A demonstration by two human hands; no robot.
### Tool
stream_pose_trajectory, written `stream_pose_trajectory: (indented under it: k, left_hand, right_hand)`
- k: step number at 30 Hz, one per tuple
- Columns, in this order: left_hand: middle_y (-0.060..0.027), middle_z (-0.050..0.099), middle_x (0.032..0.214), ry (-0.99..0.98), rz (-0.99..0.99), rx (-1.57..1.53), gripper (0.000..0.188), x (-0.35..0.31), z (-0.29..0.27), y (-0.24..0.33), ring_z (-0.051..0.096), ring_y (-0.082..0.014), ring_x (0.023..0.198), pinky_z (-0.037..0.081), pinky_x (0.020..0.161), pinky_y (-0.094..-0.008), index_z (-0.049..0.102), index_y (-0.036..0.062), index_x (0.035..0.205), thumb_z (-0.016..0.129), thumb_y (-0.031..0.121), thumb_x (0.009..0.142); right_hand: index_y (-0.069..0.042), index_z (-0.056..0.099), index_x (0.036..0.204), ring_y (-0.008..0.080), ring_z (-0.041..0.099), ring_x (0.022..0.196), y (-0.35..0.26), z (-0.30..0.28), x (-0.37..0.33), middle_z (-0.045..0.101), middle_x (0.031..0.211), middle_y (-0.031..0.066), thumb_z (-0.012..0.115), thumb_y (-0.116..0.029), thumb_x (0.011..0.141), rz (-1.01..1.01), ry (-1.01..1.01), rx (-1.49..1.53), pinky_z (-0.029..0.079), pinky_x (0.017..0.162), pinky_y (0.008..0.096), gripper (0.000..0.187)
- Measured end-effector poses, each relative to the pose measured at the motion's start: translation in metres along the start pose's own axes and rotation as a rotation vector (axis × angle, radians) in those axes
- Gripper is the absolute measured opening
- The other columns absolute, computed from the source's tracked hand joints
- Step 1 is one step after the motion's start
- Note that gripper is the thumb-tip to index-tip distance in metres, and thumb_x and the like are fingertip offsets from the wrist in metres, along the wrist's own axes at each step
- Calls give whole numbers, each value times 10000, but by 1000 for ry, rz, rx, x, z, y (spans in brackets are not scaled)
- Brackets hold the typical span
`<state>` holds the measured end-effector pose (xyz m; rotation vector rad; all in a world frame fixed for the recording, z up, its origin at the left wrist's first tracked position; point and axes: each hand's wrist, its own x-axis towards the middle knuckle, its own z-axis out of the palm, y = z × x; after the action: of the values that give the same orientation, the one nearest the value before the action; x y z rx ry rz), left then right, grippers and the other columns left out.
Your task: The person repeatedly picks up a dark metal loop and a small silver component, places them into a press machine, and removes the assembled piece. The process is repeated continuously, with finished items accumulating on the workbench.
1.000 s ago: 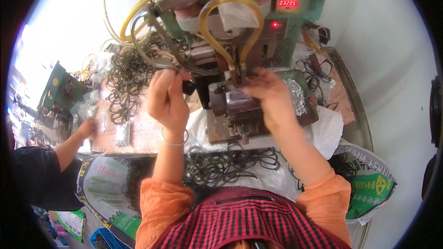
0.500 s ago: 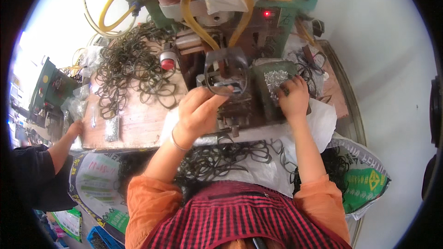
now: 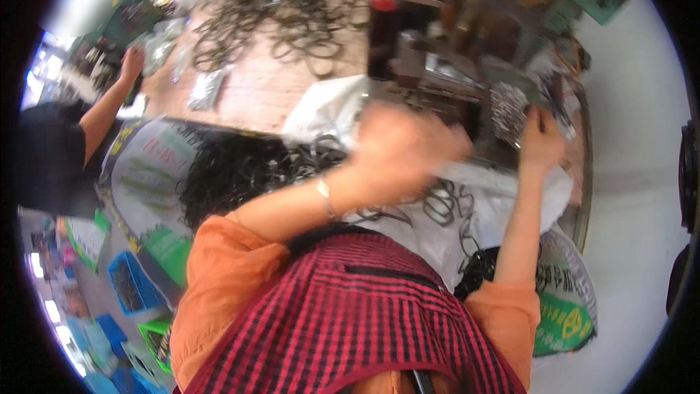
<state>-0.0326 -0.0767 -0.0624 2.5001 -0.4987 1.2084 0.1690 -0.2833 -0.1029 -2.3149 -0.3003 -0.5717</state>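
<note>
My left hand (image 3: pixel 405 142) is smeared by motion in front of the machine's work area (image 3: pixel 448 73), over the near edge of the table; its fingers and anything in them cannot be made out. My right hand (image 3: pixel 543 142) is at the right side of a heap of small silvery metal pieces (image 3: pixel 508 111), beside the machine. Its fingertips are drawn together at the heap, and what they pinch is too small to tell. Below my forearms, black loop-shaped bands (image 3: pixel 441 204) lie on white sheeting (image 3: pixel 419 230).
A red push button (image 3: pixel 384 1) tops the machine's left side. More dark loops (image 3: pixel 306 44) spread over the wooden table (image 3: pixel 248 98) near a bag of small parts (image 3: pixel 206 90). Sacks (image 3: pixel 149 168) flank my lap. Another person's hand (image 3: pixel 132 63) is at the far left.
My left hand has drawn back from the machine's work area toward me. The right hand stays at the metal pieces. The whole view has swung and tilted, shifting the machine up and right.
</note>
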Motion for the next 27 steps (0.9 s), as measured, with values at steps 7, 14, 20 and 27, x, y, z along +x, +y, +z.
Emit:
stream_pose_trajectory:
  k: [7,14,20,27]
  left_hand:
    - [-46,640,1206,-1390,11,201,531,-86,70,26,478,-296,1157,347,954,-548,733,249,1086,622,665,775]
    - [-86,489,1404,-1653,-420,421,634,-127,-76,-38,476,-283,1223,438,912,-457,653,300,1259,735,616,715]
    - [-102,517,1373,-1673,-536,496,590,-130,-156,-37,569,-302,1139,471,887,-453,603,352,1298,774,433,739]
    - [-55,737,921,-1746,-792,339,303,-29,-190,-110,691,-220,877,545,723,-365,788,190,969,744,417,775]
  right_hand:
    - [-16,719,1083,236,669,955,0,4,-1,721,1054,128,653,-362,933,-39,-32,99,488,870,334,383]
    - [20,701,1086,168,645,950,34,-9,-2,723,1028,96,673,-204,926,48,-90,292,469,872,277,277]
    - [25,701,1110,180,654,973,43,-31,-19,722,1069,114,665,-98,909,101,-81,282,491,883,305,239]
    - [-25,733,1072,184,663,941,-32,-66,-32,731,1008,107,679,-33,865,38,-216,387,493,869,295,214]
